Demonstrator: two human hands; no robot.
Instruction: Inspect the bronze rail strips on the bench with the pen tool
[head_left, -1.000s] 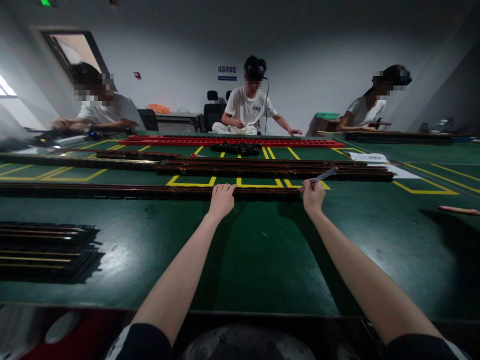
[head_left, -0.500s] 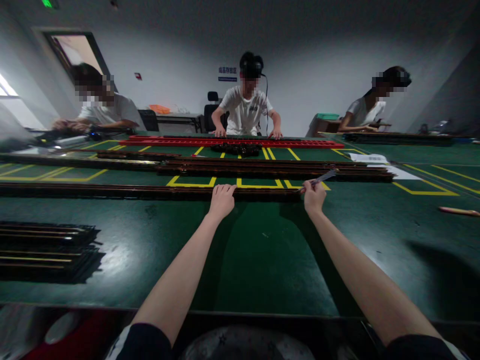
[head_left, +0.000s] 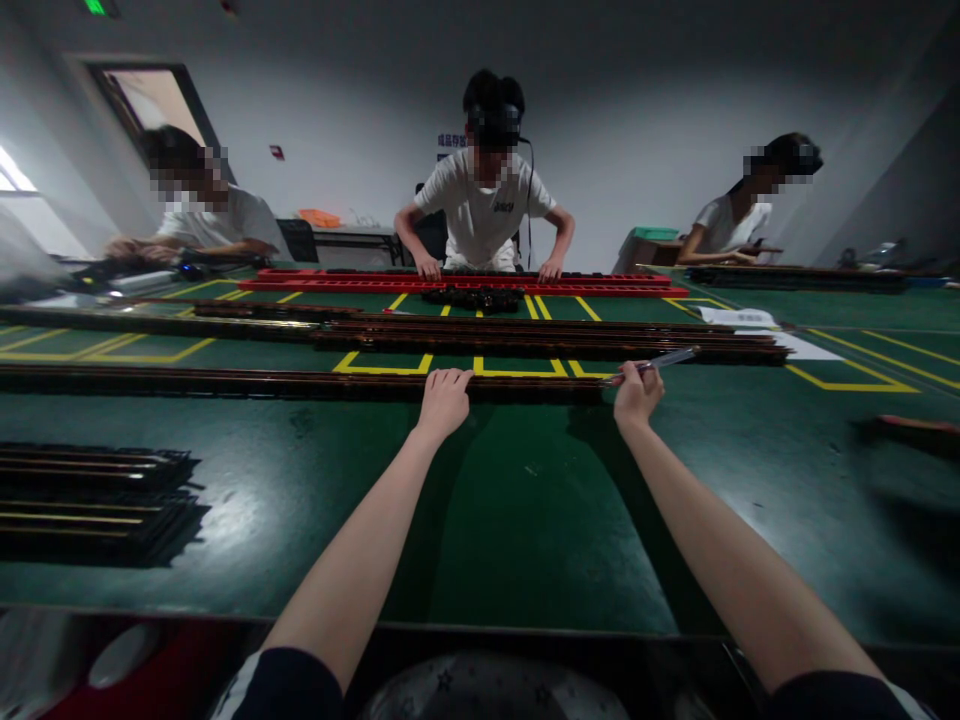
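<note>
A long, dark bundle of thin strips (head_left: 300, 384) lies across the green table from the left, its right end close to my right hand. My left hand (head_left: 445, 403) grips it near that end, fingers curled over the top edge and pressed together. Between the fingers of my right hand (head_left: 637, 396) is a clear pen (head_left: 676, 356), slanting up to the right. Its tip points at the end of the bundle; whether it touches cannot be made out.
Behind lies another dark strip bundle (head_left: 555, 336); short stacks (head_left: 90, 520) lie at near left. Across the table (head_left: 525, 500), a person (head_left: 491, 210) has both hands at a red rail (head_left: 337, 284). People sit at far left and right. A blurred hand-like shape (head_left: 911, 432) shows at right.
My right hand and the pen have shifted slightly right, and the pen lies flatter. My left hand stays put. The person opposite leans further forward. A dark blur now shows at the right edge.
</note>
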